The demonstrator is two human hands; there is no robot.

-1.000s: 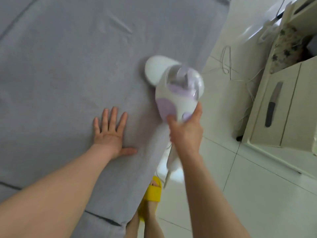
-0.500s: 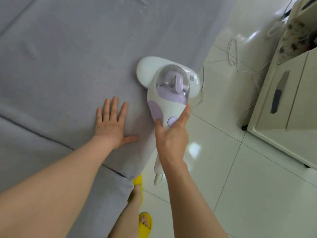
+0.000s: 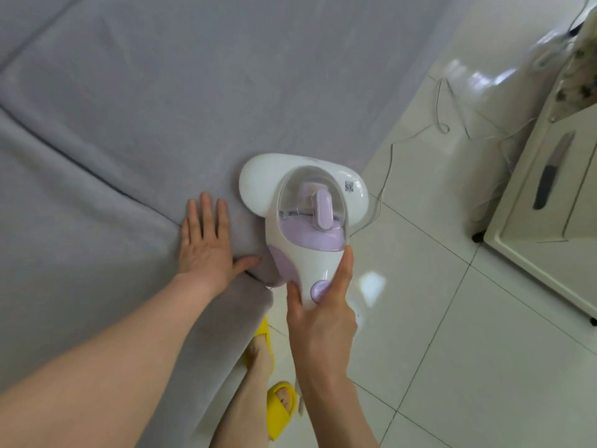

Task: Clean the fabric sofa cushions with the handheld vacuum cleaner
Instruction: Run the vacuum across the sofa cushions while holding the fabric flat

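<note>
Head view: right hand (image 3: 318, 315) grips the handheld vacuum cleaner (image 3: 305, 218) at the cushion (image 3: 193, 108) edge; left hand (image 3: 206, 244), at nine o'clock, presses flat, fingers spread. Vacuuming is underway; next, steer toward twelve o'clock, clear of the cord (image 3: 384, 189).

- We see the right hand (image 3: 318, 321) gripping the handle of the white and lilac handheld vacuum cleaner (image 3: 307, 221), whose flat head sits at the front edge of the grey fabric sofa cushion (image 3: 161, 108).
- The left hand (image 3: 206, 247) presses flat on the cushion, fingers straight, just beside the vacuum.
- Yellow slippers (image 3: 281, 405) stand on the glossy white tiled floor (image 3: 452, 350).

Vacuum (image 3: 307, 215) handle hidden inside right hand (image 3: 319, 321); cabinet (image 3: 549, 195) cut off at frame edge
</note>
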